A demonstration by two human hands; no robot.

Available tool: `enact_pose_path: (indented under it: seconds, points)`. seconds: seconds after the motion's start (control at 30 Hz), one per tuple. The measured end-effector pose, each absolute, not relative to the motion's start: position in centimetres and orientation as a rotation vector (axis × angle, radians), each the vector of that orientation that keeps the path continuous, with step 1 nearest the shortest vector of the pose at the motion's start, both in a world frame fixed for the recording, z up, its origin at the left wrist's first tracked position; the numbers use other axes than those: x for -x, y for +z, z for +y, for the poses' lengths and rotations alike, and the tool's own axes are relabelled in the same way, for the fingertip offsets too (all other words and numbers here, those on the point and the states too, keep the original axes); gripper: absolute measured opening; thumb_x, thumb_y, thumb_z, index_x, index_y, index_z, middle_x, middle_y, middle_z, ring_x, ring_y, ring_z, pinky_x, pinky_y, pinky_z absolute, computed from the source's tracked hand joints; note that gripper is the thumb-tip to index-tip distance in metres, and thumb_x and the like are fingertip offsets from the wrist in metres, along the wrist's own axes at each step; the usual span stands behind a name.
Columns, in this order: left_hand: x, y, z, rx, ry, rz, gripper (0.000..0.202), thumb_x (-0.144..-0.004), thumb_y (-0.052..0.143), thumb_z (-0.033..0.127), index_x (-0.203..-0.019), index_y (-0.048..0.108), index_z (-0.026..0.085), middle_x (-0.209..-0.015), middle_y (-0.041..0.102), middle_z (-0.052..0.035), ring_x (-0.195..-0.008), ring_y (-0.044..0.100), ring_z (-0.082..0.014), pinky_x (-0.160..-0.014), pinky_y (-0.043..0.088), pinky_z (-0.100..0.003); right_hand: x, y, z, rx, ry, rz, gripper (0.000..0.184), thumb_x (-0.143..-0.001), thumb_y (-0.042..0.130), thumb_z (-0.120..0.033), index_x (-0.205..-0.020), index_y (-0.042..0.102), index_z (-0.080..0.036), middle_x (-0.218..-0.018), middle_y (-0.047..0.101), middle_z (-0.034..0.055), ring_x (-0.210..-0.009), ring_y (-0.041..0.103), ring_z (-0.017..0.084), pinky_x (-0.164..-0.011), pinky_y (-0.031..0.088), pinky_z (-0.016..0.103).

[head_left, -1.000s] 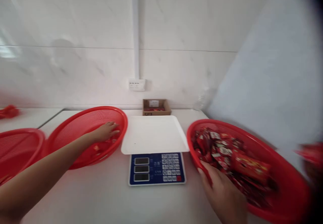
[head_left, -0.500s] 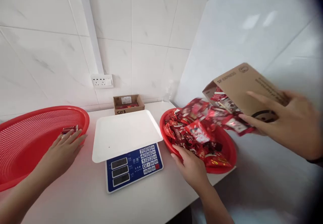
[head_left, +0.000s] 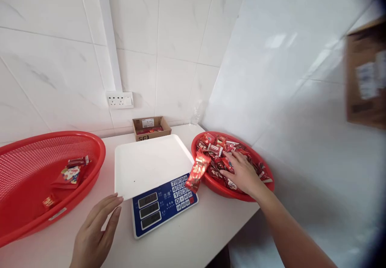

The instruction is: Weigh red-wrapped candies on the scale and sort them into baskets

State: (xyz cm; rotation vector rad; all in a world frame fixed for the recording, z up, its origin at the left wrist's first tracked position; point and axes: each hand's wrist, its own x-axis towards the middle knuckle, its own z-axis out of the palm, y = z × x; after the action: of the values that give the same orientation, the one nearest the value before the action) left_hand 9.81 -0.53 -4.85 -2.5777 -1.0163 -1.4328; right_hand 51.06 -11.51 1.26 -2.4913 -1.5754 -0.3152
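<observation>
My left hand [head_left: 97, 228] is open, fingers stretched, at the near left corner of the scale's white tray [head_left: 153, 163]; I cannot tell whether it touches. Its blue keypad panel [head_left: 165, 203] shows below the tray. My right hand [head_left: 243, 173] lies open, palm down, on the red-wrapped snack packets [head_left: 215, 149] heaped in the right red basket [head_left: 273, 185]. One gold-patterned red packet [head_left: 198, 171] leans over that basket's left rim, overlapping the keypad. In the left red basket [head_left: 101, 147], a few packets [head_left: 70, 175] lie at the right end.
A small open cardboard box [head_left: 152, 133] with red packets inside stands behind the scale. By the wall corner is a clear plastic bottle [head_left: 196, 113]. A blurred cardboard box [head_left: 362, 107] hangs at the right edge of view. The table [head_left: 181, 240] ends at the front right.
The other person's hand and the tipped box have left the right basket, where packets now lie settled. My left hand has moved from the left basket toward the scale; my right hand onto the packets.
</observation>
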Motion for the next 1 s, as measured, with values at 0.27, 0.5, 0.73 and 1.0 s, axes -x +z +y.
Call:
enact_pose_path:
  seconds: [0.27,0.5,0.73,1.0]
  points:
    - [-8.8,-5.2,-0.6,2.538,-1.606,-0.992,0.02,-0.084,0.054,0.015,-0.098,0.063,0.024,-0.091,0.07,-0.0045,-0.089,0.067,-0.0204,-0.082,0.053,-0.032,-53.2,2.7,-9.6,2.462,-0.295,-1.631,0.036,-0.08,0.051,-0.016,-0.114,0.062,-0.015,-0.114,0.063,0.0105,-0.107,0.055,0.026,-0.094,0.042,0.039]
    - [-18.5,-4.3,-7.6,3.425,-0.669,0.133,0.042,-0.088,0.052,0.042,-0.13,0.05,0.036,-0.141,0.048,-0.0003,-0.13,0.043,-0.0215,-0.103,0.041,-0.037,-52.4,3.4,-8.6,2.327,-0.262,-1.376,0.037,-0.08,0.05,-0.028,-0.112,0.063,-0.016,-0.114,0.064,0.0083,-0.102,0.058,0.025,-0.09,0.043,0.037]
    - [-23.3,-9.9,-10.3,3.425,0.154,0.498,0.027,-0.086,0.058,0.036,-0.107,0.064,0.02,-0.139,0.05,-0.0052,-0.137,0.03,-0.0306,-0.112,0.021,-0.055,-50.2,4.7,-10.0,2.267,-0.199,-1.226,0.039,-0.078,0.052,-0.036,-0.112,0.064,-0.021,-0.101,0.066,0.0063,-0.081,0.059,0.022,-0.079,0.045,0.038]
    - [-19.5,-5.8,-7.5,3.862,-0.015,-0.53,0.023,-0.088,0.051,0.036,-0.107,0.055,0.025,-0.097,0.07,-0.0038,-0.085,0.066,-0.0211,-0.077,0.05,-0.033,-49.9,5.4,-11.1,1.972,0.243,-0.915,0.037,-0.073,0.059,-0.044,-0.103,0.064,-0.023,-0.101,0.066,0.0034,-0.085,0.062,0.022,-0.077,0.049,0.036]
